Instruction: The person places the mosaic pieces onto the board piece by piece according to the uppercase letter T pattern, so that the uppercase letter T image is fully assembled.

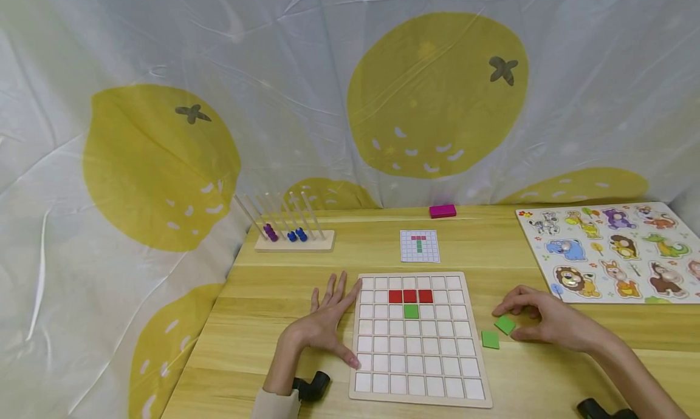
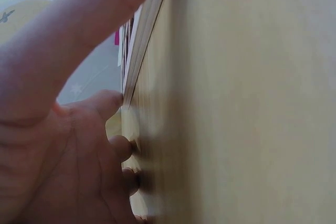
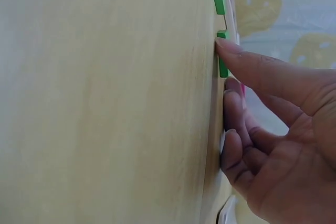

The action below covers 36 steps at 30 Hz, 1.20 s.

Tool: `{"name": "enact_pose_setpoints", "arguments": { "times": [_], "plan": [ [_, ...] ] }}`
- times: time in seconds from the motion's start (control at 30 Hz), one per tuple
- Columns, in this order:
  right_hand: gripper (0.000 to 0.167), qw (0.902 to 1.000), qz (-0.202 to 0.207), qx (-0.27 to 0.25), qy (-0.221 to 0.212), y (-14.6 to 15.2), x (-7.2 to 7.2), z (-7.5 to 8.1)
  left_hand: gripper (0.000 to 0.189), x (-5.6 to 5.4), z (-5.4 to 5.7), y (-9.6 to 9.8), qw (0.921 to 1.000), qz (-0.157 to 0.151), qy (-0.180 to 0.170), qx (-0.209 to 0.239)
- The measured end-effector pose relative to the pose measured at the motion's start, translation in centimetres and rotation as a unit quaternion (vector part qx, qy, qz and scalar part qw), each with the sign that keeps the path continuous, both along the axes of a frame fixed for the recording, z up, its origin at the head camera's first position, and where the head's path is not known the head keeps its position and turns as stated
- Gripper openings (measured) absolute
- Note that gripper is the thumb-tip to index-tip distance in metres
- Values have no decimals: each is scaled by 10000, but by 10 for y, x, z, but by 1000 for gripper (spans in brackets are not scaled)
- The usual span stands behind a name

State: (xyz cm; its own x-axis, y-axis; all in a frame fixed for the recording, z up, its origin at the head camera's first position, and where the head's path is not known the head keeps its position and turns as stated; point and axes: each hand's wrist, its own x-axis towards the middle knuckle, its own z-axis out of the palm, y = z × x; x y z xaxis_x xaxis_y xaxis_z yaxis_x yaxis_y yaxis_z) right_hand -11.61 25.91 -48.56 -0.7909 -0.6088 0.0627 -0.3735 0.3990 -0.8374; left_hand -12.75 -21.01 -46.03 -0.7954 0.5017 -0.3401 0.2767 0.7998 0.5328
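My left hand (image 1: 322, 328) is spread along the left side of a wooden grid board (image 1: 487, 379), its index finger and thumb touching the edge. Three red tiles (image 1: 409, 296) lie in a row in the board's upper part, with one green tile (image 1: 411, 311) under the middle one. To the right of the board my right hand (image 1: 552, 319) pinches a second green tile (image 1: 505, 325), turned at an angle, between thumb and index finger. The right wrist view shows the thumb (image 3: 247, 64) against this tile's edge. Another green tile (image 1: 490, 339) lies beside it, close to the board.
Behind the board lies a pattern card (image 1: 429, 252) with a red and green T. A magenta block (image 1: 442, 211) sits farther back. At the left stands a peg rack (image 1: 322, 241) with purple and blue beads; an animal puzzle (image 1: 593, 255) lies at the right.
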Motion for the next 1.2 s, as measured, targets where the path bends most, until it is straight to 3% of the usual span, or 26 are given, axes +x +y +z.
{"name": "enact_pose_setpoints", "arguments": {
  "times": [0.3, 0.7, 1.0, 1.2],
  "plan": [
    [26, 9997, 33, -199, -151, -1, -3, -1, 149, 0, 0, -1, 10000, 29, -16, -16],
    [23, 9987, -179, 223, 425, -10, -5, -5, 149, 1, 1, -1, 10000, 51, -7, -45],
    [21, 9925, -899, 634, 529, -25, -2, 5, 149, 1, 0, -1, 10000, 52, -53, -52],
    [21, 9841, -1602, 622, 458, -58, 1, 19, 149, 1, 1, 0, 10000, 43, -18, -67]
  ]
}}
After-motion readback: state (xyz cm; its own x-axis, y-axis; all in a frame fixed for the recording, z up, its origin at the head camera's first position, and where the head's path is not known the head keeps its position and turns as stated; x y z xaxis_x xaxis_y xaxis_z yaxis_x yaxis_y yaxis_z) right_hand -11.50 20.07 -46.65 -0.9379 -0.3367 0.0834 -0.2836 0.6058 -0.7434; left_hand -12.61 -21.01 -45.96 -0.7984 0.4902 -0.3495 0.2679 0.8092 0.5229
